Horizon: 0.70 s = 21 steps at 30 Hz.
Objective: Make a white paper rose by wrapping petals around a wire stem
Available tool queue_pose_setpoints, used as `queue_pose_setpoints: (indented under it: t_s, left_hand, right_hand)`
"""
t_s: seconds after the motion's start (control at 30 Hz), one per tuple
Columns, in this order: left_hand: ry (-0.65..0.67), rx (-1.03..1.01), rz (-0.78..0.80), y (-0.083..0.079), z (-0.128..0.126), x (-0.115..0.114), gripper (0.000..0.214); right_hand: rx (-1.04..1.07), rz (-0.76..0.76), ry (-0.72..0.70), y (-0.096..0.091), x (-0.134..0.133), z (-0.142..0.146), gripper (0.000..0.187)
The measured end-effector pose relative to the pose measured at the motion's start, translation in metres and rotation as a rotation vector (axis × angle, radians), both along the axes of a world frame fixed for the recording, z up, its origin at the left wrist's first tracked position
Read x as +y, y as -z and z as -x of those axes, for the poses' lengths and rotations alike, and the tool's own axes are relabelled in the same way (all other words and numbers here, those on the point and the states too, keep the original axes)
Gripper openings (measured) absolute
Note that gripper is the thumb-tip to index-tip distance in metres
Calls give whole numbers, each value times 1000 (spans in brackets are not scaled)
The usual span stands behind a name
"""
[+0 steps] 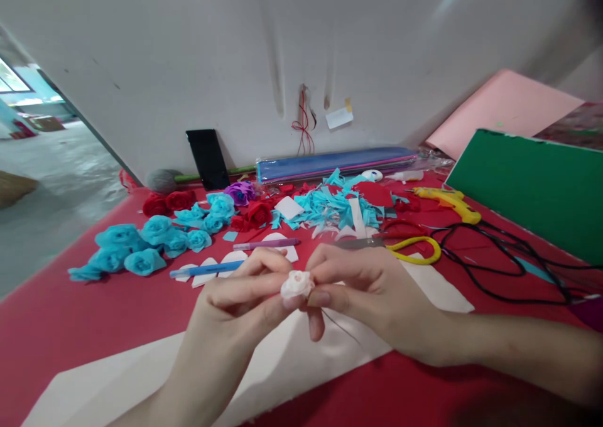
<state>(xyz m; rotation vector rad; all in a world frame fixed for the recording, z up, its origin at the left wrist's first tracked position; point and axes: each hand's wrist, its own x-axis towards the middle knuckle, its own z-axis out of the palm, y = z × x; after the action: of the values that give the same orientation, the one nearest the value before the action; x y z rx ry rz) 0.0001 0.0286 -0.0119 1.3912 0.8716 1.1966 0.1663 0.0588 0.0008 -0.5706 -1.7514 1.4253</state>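
Both my hands meet above the red table (pixel 56 320) and pinch a small white paper rose (pixel 296 283). My left hand (pixel 235 308) grips it from the left with thumb and fingers closed. My right hand (pixel 372 295) pinches its right side, fingers curled. A white sheet (pixel 443 289) lies under my hands. A blue pen (pixel 207 269) and a purple pen (pixel 266 245) lie just beyond, among white petal cut-outs.
Several blue paper roses (pixel 141 248) and red roses (pixel 169 201) lie at left. Blue paper scraps (pixel 330 207), yellow-handled scissors (pixel 414 251), a yellow glue gun (pixel 450 201) with black cord (pixel 494 257), a phone (pixel 207 158), a sheet roll (pixel 334 162), green (pixel 532 188) and pink (pixel 504 110) sheets stand behind.
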Motion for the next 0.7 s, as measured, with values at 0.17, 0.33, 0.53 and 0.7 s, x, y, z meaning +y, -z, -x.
queue_pose_setpoints:
  t_s: [0.17,0.33,0.53,0.7]
  left_hand:
    - [33,-7,33,1,0,2,16]
    - [18,-142,95,2,-3,1,6]
    - [-37,-172,138,0,-6,1,7]
    - [-25,-159,160,-3,-7,3,8]
  right_hand:
    - [7,127,-69,-2,1,1,19]
    - [36,231,-88,-4,1,3,17]
    - [160,276,-184,2,3,5,20]
    - [217,273,-261,10,5,5,26]
